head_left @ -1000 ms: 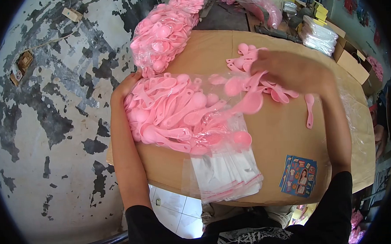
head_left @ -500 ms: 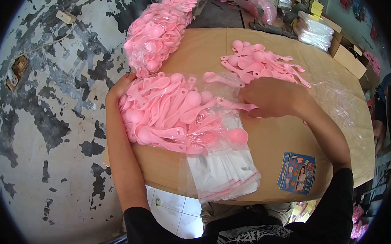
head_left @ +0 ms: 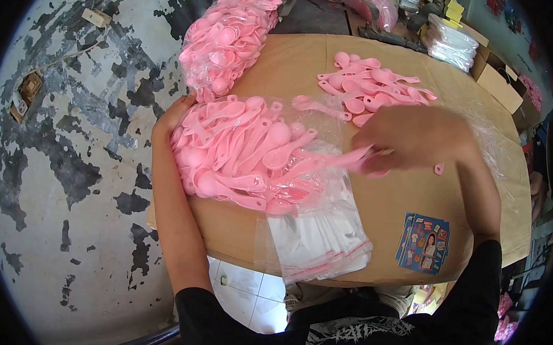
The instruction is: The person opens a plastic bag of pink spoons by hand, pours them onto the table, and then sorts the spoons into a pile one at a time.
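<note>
A clear plastic bag full of pink measuring spoons lies on its side on the table, its mouth toward the right. My left hand rests against the bag's far left edge, its fingers hidden behind the bag. Blurred by motion, my right hand is closed on pink measuring spoons just right of the bag's mouth. Beyond that hand is a loose pile of pink spoons. Flat clear packets with red-striped edges lie partly under the bag.
Another filled bag of pink spoons stands at the back left. Blue printed cards lie near the front right edge. Crumpled clear film is on the right, with stacked plastic packs and a cardboard box behind.
My right hand has moved slightly right, away from the bag's mouth, with spoons in it. The round scoop at the bag's front right no longer shows there. My left hand stays put.
</note>
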